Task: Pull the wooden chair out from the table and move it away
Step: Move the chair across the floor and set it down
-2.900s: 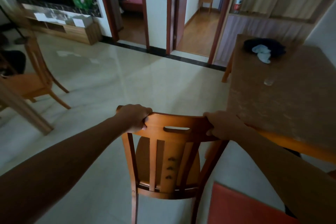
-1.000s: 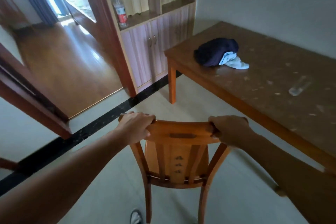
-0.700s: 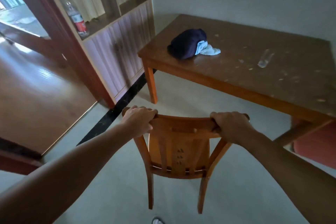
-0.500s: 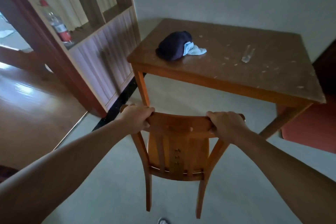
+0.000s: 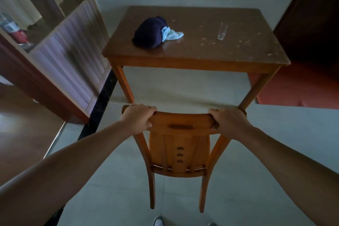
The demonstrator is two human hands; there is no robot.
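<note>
The wooden chair (image 5: 178, 150) stands upright on the pale tiled floor, its slatted back toward me and its front facing the wooden table (image 5: 229, 55). Bare floor lies between the chair and the table's near edge. My left hand (image 5: 137, 118) is closed over the left end of the chair's top rail. My right hand (image 5: 228, 120) grips the right end of the same rail. The chair's seat and front legs are hidden behind its backrest.
On the table lie a dark blue cloth bundle (image 5: 150, 34) with a light blue rag and a small clear glass (image 5: 222, 31). A shelf cabinet (image 5: 69, 57) and a doorway stand at the left. A red mat (image 5: 300, 86) lies at the right. My shoe tips (image 5: 158, 221) show at the bottom.
I have swung round to the right with the chair in both hands. The table, seen at the right edge before, now lies straight ahead of the chair. My grip on the rail is unchanged.
</note>
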